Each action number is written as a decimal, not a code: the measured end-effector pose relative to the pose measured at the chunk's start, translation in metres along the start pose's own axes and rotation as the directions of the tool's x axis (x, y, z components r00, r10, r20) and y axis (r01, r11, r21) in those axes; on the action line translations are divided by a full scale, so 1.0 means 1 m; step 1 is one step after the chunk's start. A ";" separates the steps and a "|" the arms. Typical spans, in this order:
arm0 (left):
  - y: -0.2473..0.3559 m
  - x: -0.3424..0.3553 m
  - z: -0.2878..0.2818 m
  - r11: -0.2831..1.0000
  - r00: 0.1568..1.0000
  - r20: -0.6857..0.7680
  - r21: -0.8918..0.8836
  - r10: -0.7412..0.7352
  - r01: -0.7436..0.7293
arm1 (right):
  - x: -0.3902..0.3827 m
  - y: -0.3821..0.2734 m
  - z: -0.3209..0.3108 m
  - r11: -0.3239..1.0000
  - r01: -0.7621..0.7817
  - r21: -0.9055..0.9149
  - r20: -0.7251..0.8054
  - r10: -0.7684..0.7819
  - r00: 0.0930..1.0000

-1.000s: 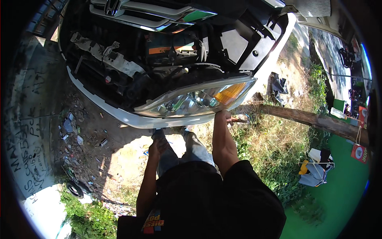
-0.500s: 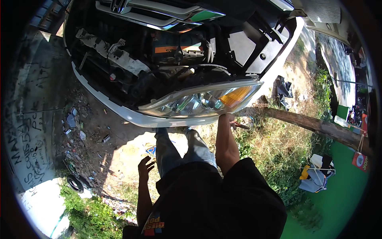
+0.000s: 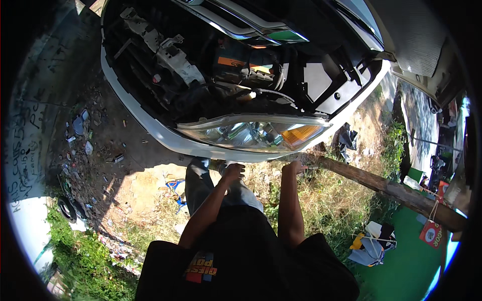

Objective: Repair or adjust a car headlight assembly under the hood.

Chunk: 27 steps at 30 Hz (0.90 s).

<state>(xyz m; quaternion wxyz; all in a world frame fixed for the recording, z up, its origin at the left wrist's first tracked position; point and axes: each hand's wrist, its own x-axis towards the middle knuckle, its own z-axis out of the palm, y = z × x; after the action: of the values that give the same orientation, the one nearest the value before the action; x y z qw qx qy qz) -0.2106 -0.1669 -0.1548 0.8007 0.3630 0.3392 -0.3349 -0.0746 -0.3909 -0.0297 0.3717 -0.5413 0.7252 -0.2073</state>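
In front of me stands a white car with its engine bay exposed. Its headlight [image 3: 253, 134], clear with an amber corner, lies just beyond my hands, above the white bumper [image 3: 201, 150]. My right hand [image 3: 292, 168] is closed beside the bumper's lower edge, under the amber end. A thin, reddish slender tool [image 3: 310, 167] pokes out of it to the right; its kind is too small to make out. My left hand [image 3: 234, 172] hovers below the middle of the headlight, empty, its fingers loosely bent and apart.
A battery [image 3: 246, 67] with an orange stripe sits in the engine bay. A wooden log [image 3: 361, 178] slants across the right side. Litter [image 3: 83, 135] and a tyre [image 3: 67, 208] lie on the left. A blue frame-like object [image 3: 175, 188] is on the ground by my legs.
My left hand has risen from low beside my legs to near the bumper. My right hand has shifted slightly right and down, still holding the thin tool. The whole view has turned slightly.
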 end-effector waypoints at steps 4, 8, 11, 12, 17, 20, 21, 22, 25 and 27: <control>-0.026 0.049 0.128 0.924 0.923 0.058 -0.020 -0.380 0.382 | 0.065 -0.059 -0.068 0.782 0.527 0.332 0.244 -0.611 0.754; -0.072 0.095 0.104 0.668 0.839 -0.137 -0.678 -0.526 0.307 | -0.099 -0.103 -0.106 0.690 0.637 0.344 0.692 -0.645 0.325; -0.046 0.105 0.173 0.567 0.870 -0.046 -0.775 -0.492 0.279 | -0.146 -0.137 -0.120 0.521 0.832 0.192 0.859 -0.499 0.115; -0.030 0.107 0.203 0.530 0.883 0.001 -0.800 -0.469 0.283 | -0.162 -0.150 -0.118 0.434 0.893 0.117 0.895 -0.436 0.095; -0.001 0.115 0.223 0.267 0.947 -0.007 -0.960 -0.320 0.083 | -0.259 -0.184 -0.093 -0.316 0.906 0.281 0.949 -0.051 -0.312; 0.009 0.116 0.237 0.234 0.982 -0.059 -0.972 -0.182 -0.015 | -0.310 -0.205 -0.076 -0.353 0.928 0.121 0.992 0.025 -0.120; 0.007 0.124 0.236 0.282 0.962 -0.113 -0.959 -0.248 -0.040 | -0.322 -0.206 -0.067 -0.335 0.927 0.170 0.985 0.067 -0.157; -0.006 0.136 0.237 0.217 0.955 -0.221 -0.960 -0.196 -0.178 | -0.340 -0.202 -0.058 -0.350 0.923 0.162 0.984 0.127 -0.124; -0.027 0.159 0.234 0.005 0.821 -0.485 -0.862 -0.301 -0.507 | -0.376 -0.196 -0.035 -0.520 0.823 0.229 0.968 0.208 -0.138; 0.030 0.133 0.267 0.147 0.805 -0.591 -0.802 -0.052 -0.579 | -0.363 -0.215 -0.008 -0.606 0.683 0.408 0.910 0.207 -0.360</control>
<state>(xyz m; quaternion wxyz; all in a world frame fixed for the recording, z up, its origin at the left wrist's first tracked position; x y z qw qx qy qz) -0.0343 -0.4058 -0.1134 0.7756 -0.0952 0.5868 0.2125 0.1047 -0.1212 0.2404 -0.0808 -0.8946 -0.3070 0.3146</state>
